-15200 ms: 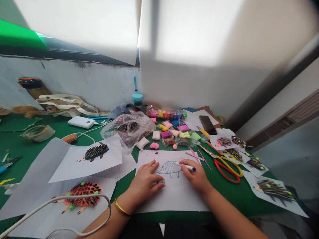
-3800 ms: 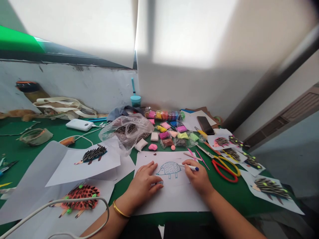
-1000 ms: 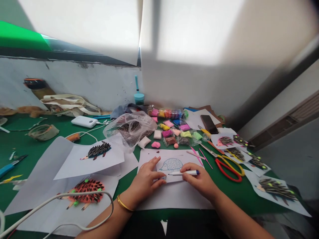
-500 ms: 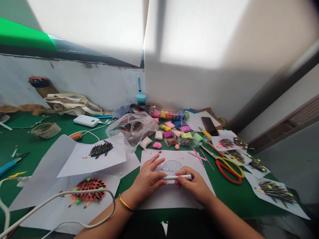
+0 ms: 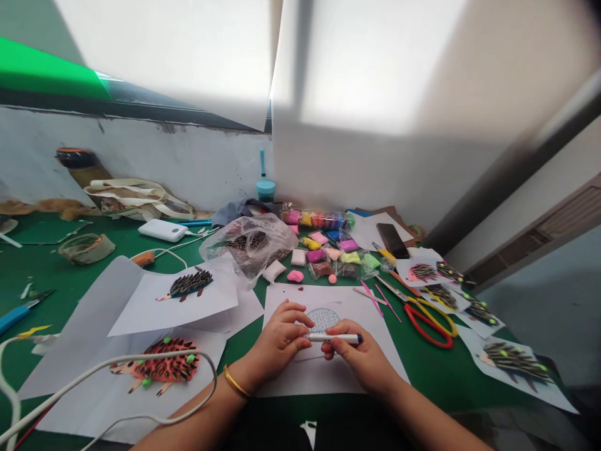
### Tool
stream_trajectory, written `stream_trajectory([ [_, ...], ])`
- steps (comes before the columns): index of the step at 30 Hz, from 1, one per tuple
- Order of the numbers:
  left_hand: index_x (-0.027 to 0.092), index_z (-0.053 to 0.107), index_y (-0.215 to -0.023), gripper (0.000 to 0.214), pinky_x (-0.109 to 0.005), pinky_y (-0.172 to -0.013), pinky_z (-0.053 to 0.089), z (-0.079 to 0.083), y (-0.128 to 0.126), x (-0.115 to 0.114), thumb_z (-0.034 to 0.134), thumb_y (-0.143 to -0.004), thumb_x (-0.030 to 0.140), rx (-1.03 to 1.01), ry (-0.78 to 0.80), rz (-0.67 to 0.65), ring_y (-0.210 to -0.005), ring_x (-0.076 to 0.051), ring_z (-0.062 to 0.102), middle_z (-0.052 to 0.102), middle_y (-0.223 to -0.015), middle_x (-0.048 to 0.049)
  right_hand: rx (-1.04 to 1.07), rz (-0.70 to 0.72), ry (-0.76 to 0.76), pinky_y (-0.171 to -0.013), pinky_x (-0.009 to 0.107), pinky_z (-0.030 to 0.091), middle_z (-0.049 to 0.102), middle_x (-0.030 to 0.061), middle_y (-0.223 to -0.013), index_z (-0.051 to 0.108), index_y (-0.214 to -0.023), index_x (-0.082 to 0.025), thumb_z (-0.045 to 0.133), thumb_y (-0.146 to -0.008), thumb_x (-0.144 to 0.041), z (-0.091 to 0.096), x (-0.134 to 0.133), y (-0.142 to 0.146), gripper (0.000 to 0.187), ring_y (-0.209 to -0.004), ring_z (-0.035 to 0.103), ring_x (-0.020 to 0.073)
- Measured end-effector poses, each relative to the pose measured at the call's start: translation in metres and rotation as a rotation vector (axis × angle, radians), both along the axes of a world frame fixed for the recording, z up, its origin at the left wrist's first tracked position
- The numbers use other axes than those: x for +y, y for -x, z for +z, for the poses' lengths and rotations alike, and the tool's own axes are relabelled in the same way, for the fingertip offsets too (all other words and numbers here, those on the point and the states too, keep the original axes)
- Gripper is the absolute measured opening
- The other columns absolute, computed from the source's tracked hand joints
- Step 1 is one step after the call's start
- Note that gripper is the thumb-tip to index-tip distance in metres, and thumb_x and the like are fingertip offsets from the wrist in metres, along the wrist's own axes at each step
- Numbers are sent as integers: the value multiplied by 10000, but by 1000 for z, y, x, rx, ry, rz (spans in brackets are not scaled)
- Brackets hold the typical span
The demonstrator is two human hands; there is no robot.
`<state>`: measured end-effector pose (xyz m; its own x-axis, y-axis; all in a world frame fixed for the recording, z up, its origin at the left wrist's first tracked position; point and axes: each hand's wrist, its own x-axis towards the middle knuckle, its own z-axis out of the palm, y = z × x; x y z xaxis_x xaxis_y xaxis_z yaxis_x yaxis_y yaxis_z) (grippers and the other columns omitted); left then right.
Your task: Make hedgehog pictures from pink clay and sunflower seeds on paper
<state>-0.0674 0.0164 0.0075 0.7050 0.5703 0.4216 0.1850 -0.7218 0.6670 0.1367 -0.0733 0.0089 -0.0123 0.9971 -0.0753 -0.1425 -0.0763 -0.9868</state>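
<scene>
My right hand (image 5: 361,357) grips a white marker pen (image 5: 335,338) with a dark blue end, held level above the paper. At the marker's left end, my left hand (image 5: 284,335) pinches it between thumb and fingers; its other fingers are loosely bent. Under both hands lies a white sheet (image 5: 375,369). On it is a blue hedgehog drawing (image 5: 323,318), its body filled with small marks and partly hidden by my fingers. Two small dark bits rest near the sheet's top edge.
Right of the sheet lie red-and-yellow scissors (image 5: 429,319) and pink sticks (image 5: 387,302). Packets of coloured clay (image 5: 322,269) and a plastic bag of seeds (image 5: 248,244) stand behind. Seed hedgehogs on paper (image 5: 188,285) lie at both sides. A white cable (image 5: 117,360) crosses the left front.
Both hands have shifted slightly, with the marker still between them. My left fingers are more bent and, with my right hand, cover more of the hedgehog drawing. The view has tilted slightly.
</scene>
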Motion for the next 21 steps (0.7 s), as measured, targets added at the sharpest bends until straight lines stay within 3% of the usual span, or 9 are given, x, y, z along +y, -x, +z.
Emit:
stream_trajectory([
  [2, 279, 744, -976, 192, -545, -1131, 270, -2, -1, -1, 639, -883, 410, 13, -17, 27, -1233, -288, 490, 673, -1140, -57, -58, 34, -10, -743, 346, 528, 724, 37, -775, 621, -939, -204, 686, -826, -434, 8, 2, -5, 264, -724, 685, 183],
  [4, 276, 695, -1135, 376, -543, -1112, 309, -4, -1, -1, 683, -826, 490, 20, -35, 88, -1262, -310, 468, 611, -1272, -86, -179, 35, -37, -733, 337, 524, 714, 40, -789, 647, -936, -198, 681, -818, -410, 15, 9, -19, 245, -736, 675, 188],
  [7, 235, 532, -1349, 651, -512, -1070, 385, -7, -2, 0, 712, -790, 515, 46, -34, 233, -1265, -312, 470, 536, -1365, -128, -478, -204, -152, -720, 304, 502, 685, 38, -760, 670, -852, -186, 634, -809, -390, 18, 31, -58, 212, -763, 647, 195],
  [9, 235, 524, -1342, 631, -494, -1041, 414, -7, -1, 0, 725, -793, 473, 105, -46, 317, -1239, -304, 494, 555, -1338, -117, -700, -366, -200, -746, 298, 494, 695, 58, -867, 668, -897, -175, 550, -845, -402, 14, 48, -89, 261, -817, 641, 200],
  [11, 240, 558, -1293, 629, -496, -1021, 418, -8, -1, 0, 778, -741, 447, 189, -74, 369, -1204, -310, 518, 582, -1296, -102, -1025, -349, -142, -703, 280, 493, 705, 58, -951, 664, -978, -177, 493, -865, -402, 6, 63, -117, 304, -796, 643, 188],
  [13, 239, 547, -1304, 752, -514, -1021, 399, -8, -1, -2, 842, -646, 451, 278, -96, 390, -1198, -330, 516, 584, -1294, -106, -1120, -299, -119, -666, 278, 484, 713, 35, -883, 675, -948, -189, 525, -833, -358, -2, 74, -136, 254, -736, 637, 183],
  [17, 233, 428, -1419, 1033, -540, -1054, 334, -10, -3, -5, 884, -529, 493, 393, -97, 351, -1254, -362, 472, 558, -1344, -130, -1287, -263, -138, -795, 332, 451, 718, 44, -894, 703, -867, -210, 560, -802, -265, -6, 85, -142, 166, -864, 627, 219],
  [21, 246, 363, -1459, 1052, -558, -1095, 260, -9, -5, -6, 864, -566, 486, 439, -68, 318, -1302, -360, 440, 538, -1387, -118, -1452, -224, -214, -918, 369, 372, 686, 90, -1089, 704, -999, -214, 583, -829, -250, 2, 96, -115, 212, -1093, 542, 268],
])
